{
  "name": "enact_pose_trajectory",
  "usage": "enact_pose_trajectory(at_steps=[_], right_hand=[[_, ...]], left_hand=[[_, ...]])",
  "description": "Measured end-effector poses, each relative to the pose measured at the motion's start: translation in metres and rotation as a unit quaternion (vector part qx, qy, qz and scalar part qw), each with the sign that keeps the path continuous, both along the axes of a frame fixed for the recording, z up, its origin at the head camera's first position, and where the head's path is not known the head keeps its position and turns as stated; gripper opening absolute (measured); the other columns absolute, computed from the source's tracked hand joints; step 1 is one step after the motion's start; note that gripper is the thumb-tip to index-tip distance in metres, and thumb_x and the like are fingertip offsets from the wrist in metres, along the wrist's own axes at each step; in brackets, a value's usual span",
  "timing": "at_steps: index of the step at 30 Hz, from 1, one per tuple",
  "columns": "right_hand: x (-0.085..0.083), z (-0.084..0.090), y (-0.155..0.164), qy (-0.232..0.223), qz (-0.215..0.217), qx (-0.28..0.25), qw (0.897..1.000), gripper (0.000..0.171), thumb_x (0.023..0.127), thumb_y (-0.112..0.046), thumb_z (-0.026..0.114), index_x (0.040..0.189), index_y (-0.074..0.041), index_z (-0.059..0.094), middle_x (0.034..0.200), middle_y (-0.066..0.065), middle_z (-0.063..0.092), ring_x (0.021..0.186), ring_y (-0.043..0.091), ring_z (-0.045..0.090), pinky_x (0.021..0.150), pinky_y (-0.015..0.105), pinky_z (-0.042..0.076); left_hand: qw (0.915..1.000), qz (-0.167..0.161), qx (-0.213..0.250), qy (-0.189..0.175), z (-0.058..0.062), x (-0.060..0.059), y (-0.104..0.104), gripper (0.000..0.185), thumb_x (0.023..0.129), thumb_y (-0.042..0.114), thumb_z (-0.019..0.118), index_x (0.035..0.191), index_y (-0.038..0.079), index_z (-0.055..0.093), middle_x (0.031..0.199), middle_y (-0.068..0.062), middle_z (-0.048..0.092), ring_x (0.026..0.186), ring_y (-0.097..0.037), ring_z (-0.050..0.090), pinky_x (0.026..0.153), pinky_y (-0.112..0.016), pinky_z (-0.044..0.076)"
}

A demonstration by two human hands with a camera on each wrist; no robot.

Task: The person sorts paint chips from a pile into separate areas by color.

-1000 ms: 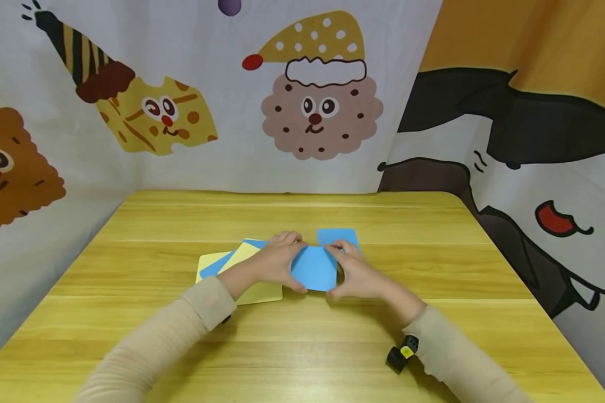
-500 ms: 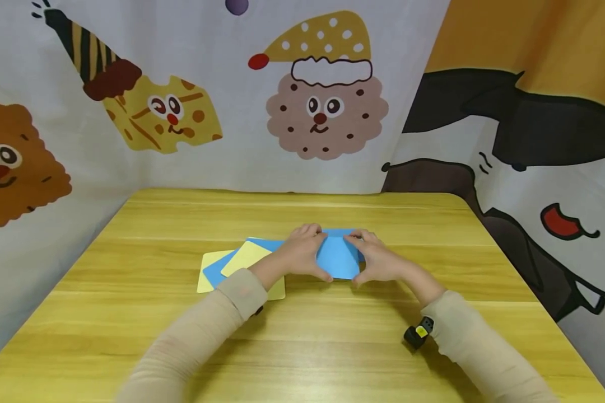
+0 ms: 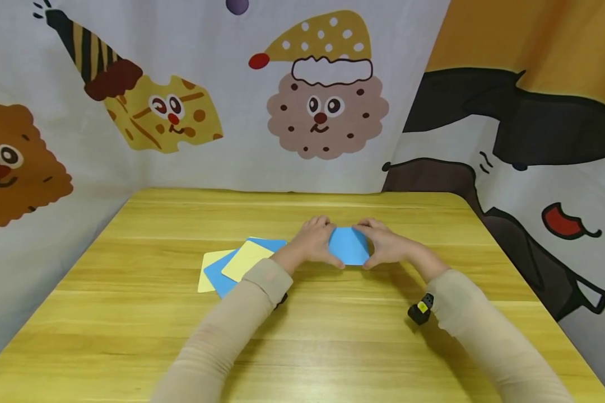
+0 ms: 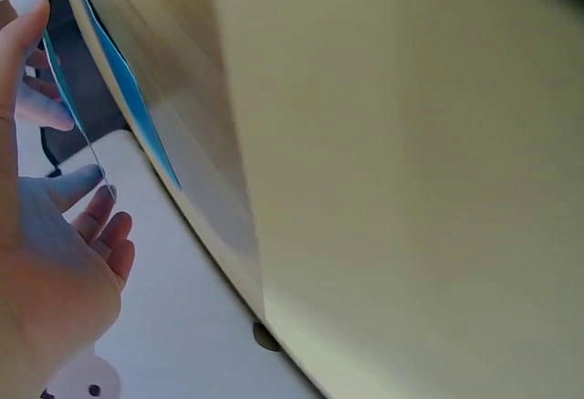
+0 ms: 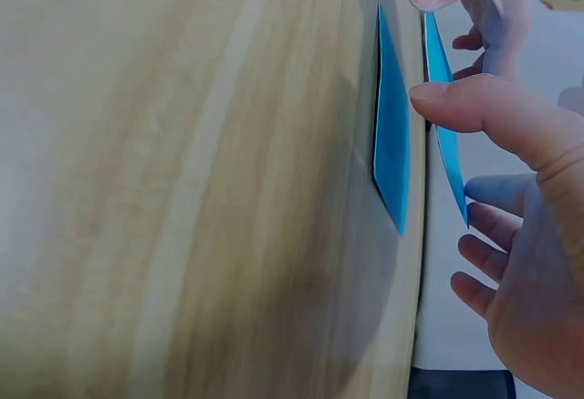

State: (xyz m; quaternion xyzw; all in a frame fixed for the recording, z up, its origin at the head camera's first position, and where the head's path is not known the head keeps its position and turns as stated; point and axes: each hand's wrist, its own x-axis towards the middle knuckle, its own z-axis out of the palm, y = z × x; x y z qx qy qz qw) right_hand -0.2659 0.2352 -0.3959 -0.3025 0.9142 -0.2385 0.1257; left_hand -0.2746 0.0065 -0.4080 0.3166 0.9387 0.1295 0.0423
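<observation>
Blue card — being held above the wooden table near its middle, slightly toward the far side, lifted clear of the surface; seen edge-on in both wrist views, hovering over a second blue card lying flat directly beneath it.

Left hand — pinching the card's left edge, fingers curled over the far corner, thumb at the near corner. In the left wrist view, showing palm and loosely bent fingers beside the thin card edge.

Right hand — gripping the card's right edge in mirror fashion, fingers over the top, thumb below. In the right wrist view, pinching with thumb tip on the card's near face and remaining fingers curled behind.

Loose pile — lying flat to the left of the hands, just beside the left forearm: yellow card on top, overlapping a blue one, overlapping another yellow one; a blue corner showing at the far edge.

Small black device with a yellow patch — sitting at the right wrist, against the beige sleeve.

Cartoon-printed fabric backdrop — hanging behind and beside the table.
</observation>
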Motion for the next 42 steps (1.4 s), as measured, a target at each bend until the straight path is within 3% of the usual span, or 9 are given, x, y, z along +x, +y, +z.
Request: enact_pose_trajectory(at_steps=[8,22,30,37,42], right_hand=[[-0.014,-0.009,0.001,-0.026,0.008,-0.009,1.000,0.102,0.068,-0.020,0.087,0.147,0.007,0.028,0.145,0.023,0.024,0.131,0.040,0.023,0.102,0.058,0.028],[-0.029,-0.015,0.003,-0.073,0.010,-0.003,0.997,0.100,0.070,-0.022,0.085,0.147,0.005,0.027,0.148,0.026,0.017,0.134,0.042,0.017,0.104,0.060,0.025],[-0.031,-0.016,0.002,-0.089,0.000,0.022,0.996,0.100,0.072,-0.025,0.084,0.149,0.002,0.026,0.150,0.024,0.016,0.134,0.043,0.017,0.103,0.061,0.024],[-0.027,-0.016,0.001,-0.093,-0.003,0.023,0.995,0.102,0.072,-0.030,0.084,0.150,0.000,0.025,0.152,0.023,0.014,0.136,0.042,0.015,0.104,0.062,0.023],[-0.024,-0.021,0.004,-0.081,-0.015,-0.009,0.997,0.103,0.073,-0.034,0.083,0.151,-0.001,0.024,0.153,0.023,0.011,0.137,0.042,0.014,0.103,0.063,0.023]], left_hand=[[0.9997,0.010,-0.010,-0.021,-0.003,-0.011,-0.001,0.106,0.067,0.066,0.074,0.145,0.004,0.039,0.140,-0.011,0.035,0.126,-0.026,0.033,0.104,-0.040,0.028],[0.9987,0.014,-0.040,-0.029,-0.009,-0.018,0.001,0.106,0.068,0.068,0.072,0.146,0.005,0.039,0.137,-0.008,0.037,0.122,-0.022,0.034,0.103,-0.037,0.028],[0.9968,0.017,-0.058,-0.053,-0.010,-0.018,0.001,0.103,0.072,0.068,0.069,0.148,0.007,0.036,0.143,-0.008,0.034,0.127,-0.023,0.032,0.106,-0.039,0.025],[0.9974,0.015,-0.043,-0.056,-0.012,-0.020,-0.004,0.103,0.072,0.069,0.069,0.149,0.009,0.034,0.146,-0.007,0.032,0.130,-0.024,0.030,0.106,-0.040,0.026],[0.9984,0.015,-0.016,-0.052,-0.011,-0.019,-0.008,0.107,0.070,0.069,0.070,0.150,0.010,0.032,0.147,-0.008,0.031,0.133,-0.025,0.028,0.107,-0.042,0.024]])
